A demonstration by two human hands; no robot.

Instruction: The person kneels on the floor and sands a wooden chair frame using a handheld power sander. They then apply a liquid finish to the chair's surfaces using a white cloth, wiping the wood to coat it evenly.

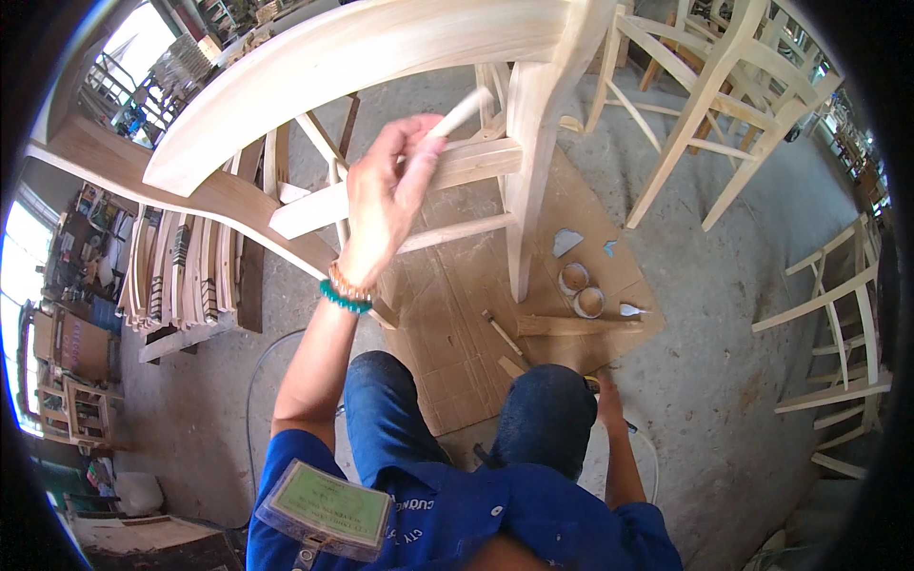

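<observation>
In front of me stands an unfinished pale wooden chair frame (381,52) with a wide curved top rail and thinner crosspieces. My left hand (386,186) is raised in front of a crosspiece (481,162), its fingers closed on a pale slim strip (462,114). The strip is slightly blurred, so its material is unclear. Low beside my right knee, my right hand (610,404) is closed around something of which only a bit of yellow shows; the knee hides the rest. A hose (651,447) curves close to that hand.
Under the chair lies a cardboard sheet (447,333) bearing two tape rolls (589,303), a wooden piece (581,325), a thin stick (503,333) and a small white tube (630,309). Stacked curved parts (181,266) stand left. More chair frames (714,105) are at right.
</observation>
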